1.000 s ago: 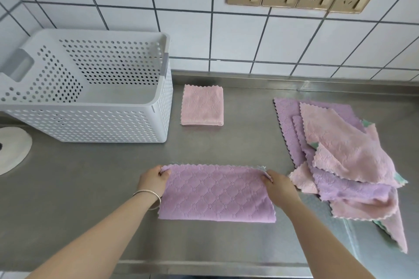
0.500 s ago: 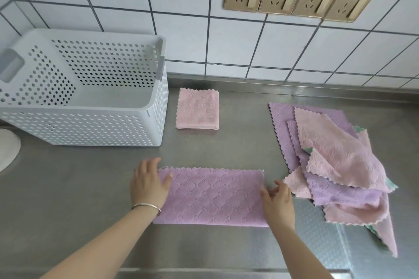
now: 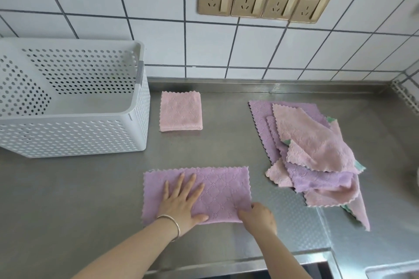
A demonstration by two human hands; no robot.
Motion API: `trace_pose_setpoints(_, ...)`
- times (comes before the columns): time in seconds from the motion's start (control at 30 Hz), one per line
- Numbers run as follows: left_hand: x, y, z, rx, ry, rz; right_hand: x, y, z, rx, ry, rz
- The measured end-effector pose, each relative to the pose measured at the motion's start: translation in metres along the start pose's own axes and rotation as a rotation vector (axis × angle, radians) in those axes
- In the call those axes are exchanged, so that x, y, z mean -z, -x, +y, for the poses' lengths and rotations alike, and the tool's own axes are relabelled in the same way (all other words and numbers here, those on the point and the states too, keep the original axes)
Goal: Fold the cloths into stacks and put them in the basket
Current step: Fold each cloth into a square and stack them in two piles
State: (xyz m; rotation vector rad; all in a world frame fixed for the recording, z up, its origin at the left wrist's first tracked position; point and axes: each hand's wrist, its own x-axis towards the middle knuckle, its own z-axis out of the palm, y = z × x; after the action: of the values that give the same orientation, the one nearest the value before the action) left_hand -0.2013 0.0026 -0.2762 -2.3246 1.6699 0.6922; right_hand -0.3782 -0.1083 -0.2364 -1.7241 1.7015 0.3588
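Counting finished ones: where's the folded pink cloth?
In the head view, the folded pink cloth lies on the counter, just right of the basket.

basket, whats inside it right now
No cloths show inside the basket: only its bare floor and perforated walls. The near wall hides the front strip of the floor, and the left end is out of frame. The folded pink cloth lies outside, on the counter.

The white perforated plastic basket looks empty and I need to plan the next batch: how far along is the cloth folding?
Early. Done: one pink cloth lies folded square beside the white perforated plastic basket, which holds nothing visible. In hand: a purple quilted cloth, folded to a strip; the left hand presses it flat while the right hand takes its near right corner. Left: the loose pile of pink and purple cloths, then moving stacks into the basket.
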Motion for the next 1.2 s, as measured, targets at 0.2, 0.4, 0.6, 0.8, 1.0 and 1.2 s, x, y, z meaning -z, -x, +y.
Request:
trace_pose_setpoints(0.2,0.035,0.002,0.014,0.047,0.227,-0.001,-0.005,0.018,-0.012,0.212,-0.212,0.266)
trace_pose_setpoints(0.4,0.093,0.010,0.028,0.197,1.167,0.224,-0.030,0.046,-0.048,0.829,-0.135,0.606)
trace_pose_setpoints(0.6,0.076,0.013,-0.003,0.336,1.129,0.235,-0.056,0.057,-0.070,1.191,-0.060,0.632)
trace_pose_setpoints(0.8,0.059,0.024,-0.031,0.522,1.105,0.402,-0.071,0.055,-0.069,1.181,0.064,0.544)
trace_pose_setpoints(1.0,0.038,0.032,-0.060,0.603,0.960,0.405,-0.091,0.041,-0.064,1.023,0.381,0.334)
trace_pose_setpoints(1.2,0.021,0.030,-0.071,0.682,0.932,0.418,-0.107,0.035,-0.065,1.048,0.441,0.246)
